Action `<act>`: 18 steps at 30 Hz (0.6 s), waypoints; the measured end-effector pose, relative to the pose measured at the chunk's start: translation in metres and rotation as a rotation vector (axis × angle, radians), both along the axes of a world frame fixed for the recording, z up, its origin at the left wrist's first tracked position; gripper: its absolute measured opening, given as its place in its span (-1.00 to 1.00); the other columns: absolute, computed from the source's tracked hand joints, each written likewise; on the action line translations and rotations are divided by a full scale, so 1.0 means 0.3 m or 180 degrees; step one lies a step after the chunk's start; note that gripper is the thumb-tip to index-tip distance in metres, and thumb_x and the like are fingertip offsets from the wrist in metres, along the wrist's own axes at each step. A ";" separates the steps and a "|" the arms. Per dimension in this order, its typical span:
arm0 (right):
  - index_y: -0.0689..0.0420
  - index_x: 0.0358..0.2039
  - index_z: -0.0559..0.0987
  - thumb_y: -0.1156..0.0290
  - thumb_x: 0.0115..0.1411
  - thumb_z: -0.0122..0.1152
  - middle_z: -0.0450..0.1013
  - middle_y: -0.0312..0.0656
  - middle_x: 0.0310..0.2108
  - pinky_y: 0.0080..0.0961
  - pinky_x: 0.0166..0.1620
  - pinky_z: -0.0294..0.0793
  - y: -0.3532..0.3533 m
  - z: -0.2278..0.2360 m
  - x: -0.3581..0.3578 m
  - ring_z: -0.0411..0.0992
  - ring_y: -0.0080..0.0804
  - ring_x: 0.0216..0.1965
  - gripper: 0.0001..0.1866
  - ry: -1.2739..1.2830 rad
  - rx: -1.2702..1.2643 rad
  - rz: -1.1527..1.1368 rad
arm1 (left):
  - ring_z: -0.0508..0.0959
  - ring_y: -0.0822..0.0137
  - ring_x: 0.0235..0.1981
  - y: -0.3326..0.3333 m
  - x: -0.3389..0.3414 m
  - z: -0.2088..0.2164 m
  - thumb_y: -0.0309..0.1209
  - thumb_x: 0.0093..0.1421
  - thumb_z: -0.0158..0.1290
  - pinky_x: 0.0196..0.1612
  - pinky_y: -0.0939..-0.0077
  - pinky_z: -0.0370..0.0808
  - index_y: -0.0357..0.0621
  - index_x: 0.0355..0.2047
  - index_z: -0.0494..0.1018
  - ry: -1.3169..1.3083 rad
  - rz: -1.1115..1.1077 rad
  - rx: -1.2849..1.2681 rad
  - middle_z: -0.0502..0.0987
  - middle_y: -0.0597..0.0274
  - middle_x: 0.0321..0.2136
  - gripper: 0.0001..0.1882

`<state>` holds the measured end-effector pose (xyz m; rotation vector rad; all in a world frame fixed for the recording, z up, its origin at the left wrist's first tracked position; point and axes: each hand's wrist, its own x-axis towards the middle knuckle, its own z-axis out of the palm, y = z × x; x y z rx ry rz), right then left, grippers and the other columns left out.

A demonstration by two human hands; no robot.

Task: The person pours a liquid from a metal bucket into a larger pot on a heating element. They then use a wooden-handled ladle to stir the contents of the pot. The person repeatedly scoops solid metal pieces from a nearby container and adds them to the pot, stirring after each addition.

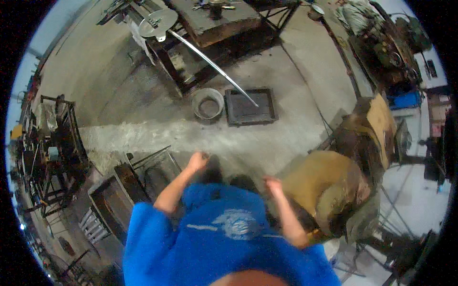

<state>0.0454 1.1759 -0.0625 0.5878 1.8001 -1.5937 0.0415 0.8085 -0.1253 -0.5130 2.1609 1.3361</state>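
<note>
My left hand is in front of my body, its fingers curled closed around a small dark thing I cannot make out. On the other side, my right hand hangs near my waist; its fingers are blurred. Ahead on the floor stand a round metal bucket and, just right of it, a dark rectangular tray. A long-handled round pan with small pieces in it rests by the workbench. Its pale metal handle slants down to the right, ending over the tray in this view. Neither hand touches these.
A low workbench with a thick slab top and tools stands ahead. Close on my right is a bulky tan rounded object. Metal frames and a rectangular box are on my left. Machinery stands far right.
</note>
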 end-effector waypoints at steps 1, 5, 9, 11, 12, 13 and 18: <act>0.23 -0.36 0.53 0.49 -0.17 0.00 0.47 -0.18 -0.36 -0.57 -0.34 0.34 -0.115 -0.026 -0.108 0.36 -0.49 -0.37 -0.70 -0.0083 0.0429 0.0391 | 0.50 0.34 -0.68 -0.030 0.014 0.000 -0.49 -0.05 -0.10 -0.61 0.50 0.41 -0.37 -0.46 0.41 0.0079 0.0066 -0.0032 0.45 0.12 -0.66 -0.82; 0.16 -0.32 0.52 0.41 -0.14 0.05 0.47 -0.23 -0.41 -0.49 -0.36 0.35 -0.450 -0.445 -0.451 0.38 -0.45 -0.43 -0.70 0.0197 0.0586 0.1381 | 0.47 0.44 -0.61 -0.126 0.114 0.007 -0.47 -0.06 -0.05 -0.54 0.52 0.37 -0.36 -0.45 0.41 -0.0151 0.1023 -0.0111 0.46 0.13 -0.65 -0.81; 0.12 -0.26 0.50 0.29 -0.06 0.06 0.42 -0.28 -0.43 -0.45 -0.41 0.32 -0.743 -1.144 -0.752 0.33 -0.46 -0.45 -0.68 0.0585 0.1061 0.2701 | 0.46 0.39 -0.65 -0.147 0.269 -0.170 -0.52 0.01 -0.11 -0.57 0.48 0.39 -0.34 -0.41 0.40 -0.0400 0.1927 0.0291 0.44 0.13 -0.69 -0.85; 0.10 -0.25 0.50 0.29 -0.08 0.09 0.39 -0.32 -0.52 -0.46 -0.51 0.26 -0.886 -1.297 -0.885 0.29 -0.49 -0.55 -0.67 0.0486 0.0992 0.2407 | 0.45 0.41 -0.64 -0.148 0.259 -0.155 -0.56 0.03 -0.13 -0.57 0.52 0.38 -0.35 -0.39 0.39 -0.0319 0.2185 0.0158 0.44 0.13 -0.63 -0.85; 0.09 -0.24 0.50 0.29 -0.08 0.10 0.37 -0.35 -0.56 -0.47 -0.55 0.23 -0.959 -1.301 -0.925 0.26 -0.51 -0.59 -0.66 0.0428 0.0787 0.2091 | 0.45 0.41 -0.63 -0.130 0.327 -0.222 -0.57 0.03 -0.13 -0.57 0.52 0.39 -0.36 -0.36 0.39 -0.0400 0.2550 0.0396 0.45 0.13 -0.62 -0.84; 0.09 -0.23 0.50 0.31 -0.08 0.08 0.35 -0.38 -0.59 -0.53 -0.55 0.22 -0.997 -1.367 -0.935 0.25 -0.53 -0.61 -0.65 0.0537 0.0320 0.1365 | 0.46 0.41 -0.63 -0.111 0.396 -0.293 -0.57 0.03 -0.13 -0.56 0.53 0.39 -0.36 -0.34 0.39 -0.0473 0.2840 0.0669 0.45 0.13 -0.60 -0.82; 0.17 -0.27 0.49 0.41 -0.11 0.04 0.41 -0.21 -0.46 -0.52 -0.40 0.33 -1.098 -1.602 -1.044 0.34 -0.48 -0.50 -0.68 0.0535 0.0692 0.1373 | 0.46 0.42 -0.61 -0.074 0.424 -0.443 -0.55 0.03 -0.08 -0.53 0.54 0.40 -0.35 -0.30 0.39 -0.0788 0.3071 0.0453 0.47 0.13 -0.59 -0.80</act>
